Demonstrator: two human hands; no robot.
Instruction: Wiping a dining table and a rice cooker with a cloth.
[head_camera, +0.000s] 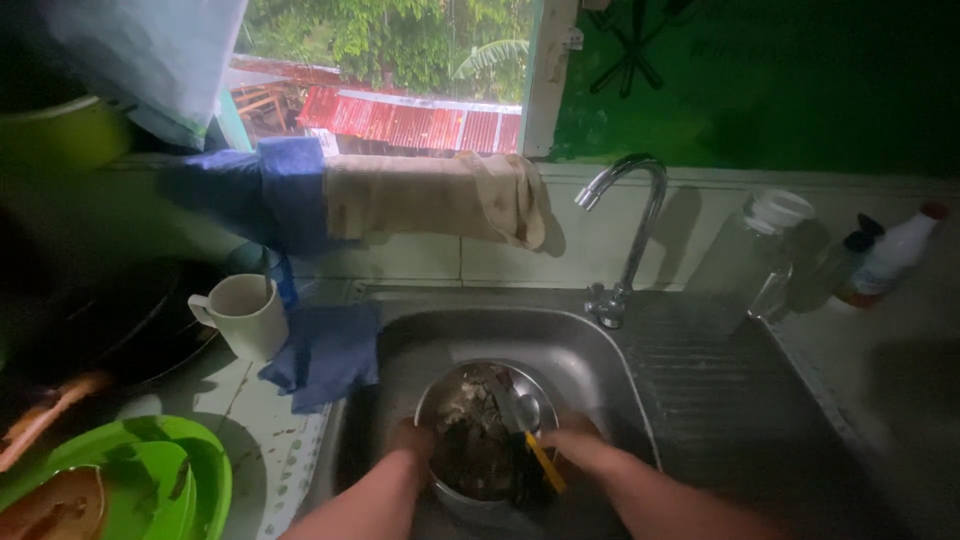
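Left hand (408, 440) grips the rim of the dirty metal bowl (480, 440) sitting in the sink (590, 350), right hand (570, 442) curled at the opposite rim beside a yellow-handled spoon (530, 430); dim light, wet steel: bowl could slip and spill.

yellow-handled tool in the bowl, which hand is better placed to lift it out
Probably the right hand: it lies against the yellow-handled tool, whose handle points toward it. The left hand grips the metal bowl at the opposite rim, steadying it in the sink.
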